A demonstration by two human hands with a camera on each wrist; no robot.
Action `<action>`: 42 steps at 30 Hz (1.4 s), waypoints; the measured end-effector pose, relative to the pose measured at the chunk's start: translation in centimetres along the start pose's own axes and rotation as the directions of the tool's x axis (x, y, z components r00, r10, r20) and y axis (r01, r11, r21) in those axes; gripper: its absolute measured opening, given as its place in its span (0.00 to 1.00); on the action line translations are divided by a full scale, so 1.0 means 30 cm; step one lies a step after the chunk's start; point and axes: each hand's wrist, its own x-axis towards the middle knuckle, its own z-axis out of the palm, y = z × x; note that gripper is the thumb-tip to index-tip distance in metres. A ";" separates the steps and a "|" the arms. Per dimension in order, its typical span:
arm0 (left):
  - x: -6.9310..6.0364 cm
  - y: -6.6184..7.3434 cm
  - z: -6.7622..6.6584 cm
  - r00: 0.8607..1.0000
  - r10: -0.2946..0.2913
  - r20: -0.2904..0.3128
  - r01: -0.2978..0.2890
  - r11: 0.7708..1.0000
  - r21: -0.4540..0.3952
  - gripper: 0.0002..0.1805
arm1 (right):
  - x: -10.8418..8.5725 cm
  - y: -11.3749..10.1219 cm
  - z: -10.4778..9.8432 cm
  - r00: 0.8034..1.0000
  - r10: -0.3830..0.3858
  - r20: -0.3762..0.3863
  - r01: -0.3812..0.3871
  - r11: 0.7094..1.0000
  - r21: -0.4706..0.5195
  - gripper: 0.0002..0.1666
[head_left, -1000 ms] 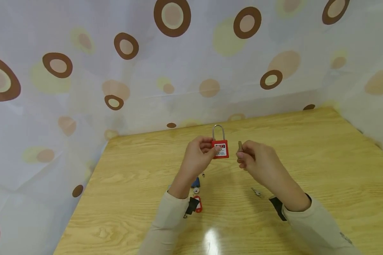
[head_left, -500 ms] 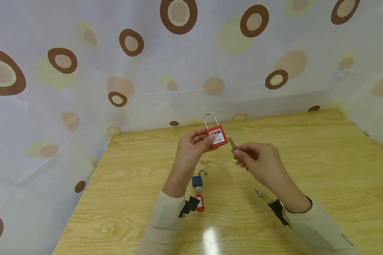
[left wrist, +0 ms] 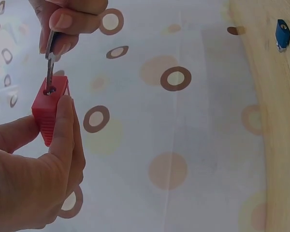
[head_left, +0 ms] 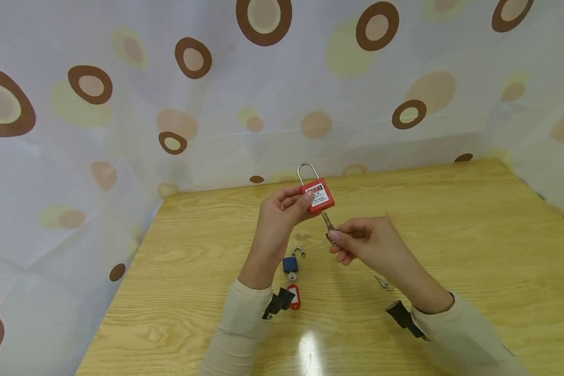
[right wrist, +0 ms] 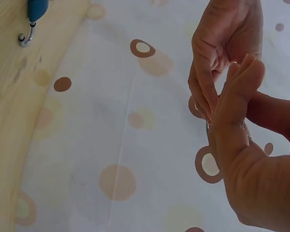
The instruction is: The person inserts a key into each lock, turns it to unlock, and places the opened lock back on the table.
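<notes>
My left hand (head_left: 274, 219) grips a red padlock (head_left: 321, 199) with a white label, its thumb across the front. The metal shackle points up and the body leans. Just below, my right hand (head_left: 371, 241) pinches a key (head_left: 328, 220), its blade pointing up at the padlock's underside. From the left wrist view, the blade's tip is at the keyhole (left wrist: 49, 90); how far in it sits, I cannot tell. My own fingers (right wrist: 232, 121) mostly hide the padlock and key in the right wrist view.
On the wooden table (head_left: 207, 245) lies a blue padlock (head_left: 290, 265), its shackle swung open and a key's round head at its bottom. A red key tag (head_left: 294, 300) is below it. Small silver keys (head_left: 383, 283) lie to the right. A patterned sheet (head_left: 263, 104) hangs behind.
The red padlock has moved up and left and tilted. My right hand has brought the key leftward, from beside the padlock to beneath it.
</notes>
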 end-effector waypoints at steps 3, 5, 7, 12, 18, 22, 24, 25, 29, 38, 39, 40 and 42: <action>-0.001 0.002 0.004 1.000 0.005 -0.001 -0.005 1.000 0.001 0.17 | 0.001 0.000 0.006 1.000 -0.010 -0.015 0.010 1.000 0.004 0.15; -0.002 0.002 0.006 1.000 0.004 0.003 -0.004 1.000 0.005 0.17 | 0.001 -0.001 0.008 0.999 -0.018 -0.027 0.018 1.000 0.006 0.14; -0.004 0.002 0.008 1.000 0.001 0.009 -0.001 1.000 0.008 0.17 | 0.000 -0.003 0.009 0.999 -0.022 -0.034 0.022 1.000 0.012 0.14; -0.006 0.005 0.012 1.000 -0.001 0.015 0.000 1.000 0.022 0.18 | -0.001 -0.002 0.013 0.999 -0.022 -0.038 0.024 0.999 0.042 0.14; -0.008 0.008 0.017 1.000 -0.007 0.006 0.007 0.999 0.033 0.18 | -0.001 0.001 0.018 0.999 -0.033 -0.035 0.034 0.998 0.048 0.14; -0.010 0.011 0.022 1.000 -0.013 -0.006 0.013 0.999 0.043 0.18 | -0.003 0.000 0.016 0.999 -0.035 -0.031 0.036 0.999 0.035 0.13; -0.012 0.012 0.023 1.000 -0.017 -0.013 0.018 0.998 0.052 0.18 | -0.004 0.000 0.014 0.999 -0.037 -0.029 0.038 0.999 0.028 0.13; -0.012 0.012 0.023 1.000 -0.020 -0.017 0.021 0.998 0.055 0.18 | -0.004 0.000 0.014 0.999 -0.038 -0.028 0.038 0.999 0.024 0.13; -0.011 0.013 0.024 0.999 -0.025 -0.031 0.027 0.997 0.077 0.18 | -0.004 0.001 0.014 0.999 -0.037 -0.028 0.037 0.999 0.011 0.13; -0.014 0.013 0.029 0.999 -0.023 -0.034 0.025 0.997 0.071 0.17 | 0.000 0.005 0.023 0.998 -0.042 -0.041 0.042 0.999 0.009 0.13; -0.013 0.012 0.029 0.999 -0.021 -0.029 0.023 0.997 0.068 0.17 | 0.001 0.005 0.024 0.998 -0.044 -0.045 0.044 0.999 0.011 0.13; -0.013 0.010 0.029 0.999 -0.020 -0.024 0.022 0.998 0.061 0.17 | 0.001 0.005 0.025 0.998 -0.044 -0.050 0.045 0.999 0.016 0.13; -0.013 0.007 0.030 1.000 -0.017 -0.014 0.018 0.998 0.056 0.18 | 0.001 0.005 0.025 0.997 -0.050 -0.059 0.051 0.998 0.021 0.13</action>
